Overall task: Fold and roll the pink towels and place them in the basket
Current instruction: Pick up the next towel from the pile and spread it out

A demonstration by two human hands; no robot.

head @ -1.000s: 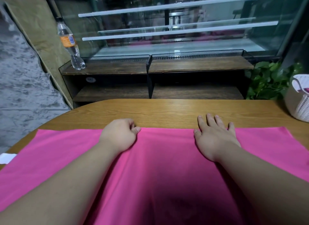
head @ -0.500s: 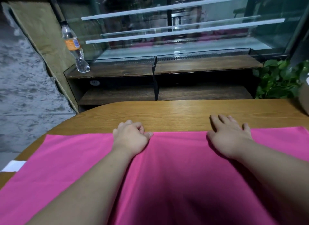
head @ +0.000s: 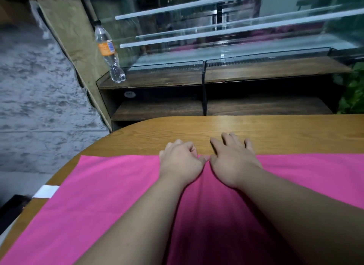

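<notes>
Now, side by side at the far edge of the towel (head: 118,195) on the table (head: 197,132): left hand (head: 180,164) curled up, hold on towel unclear; right hand (head: 232,162) flat, fingers spread.

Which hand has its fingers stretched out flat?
The right hand: its fingers lie straight across the edge of the pink towel; the left hand curls them.

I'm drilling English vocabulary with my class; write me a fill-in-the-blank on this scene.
The spread towel is ___.
The right hand reaches past it onto the wooden ___.
The plastic bottle on the shelf wears an ___ label.
The left hand has its fingers ___.
Missing: pink; table; orange; curled.
</notes>
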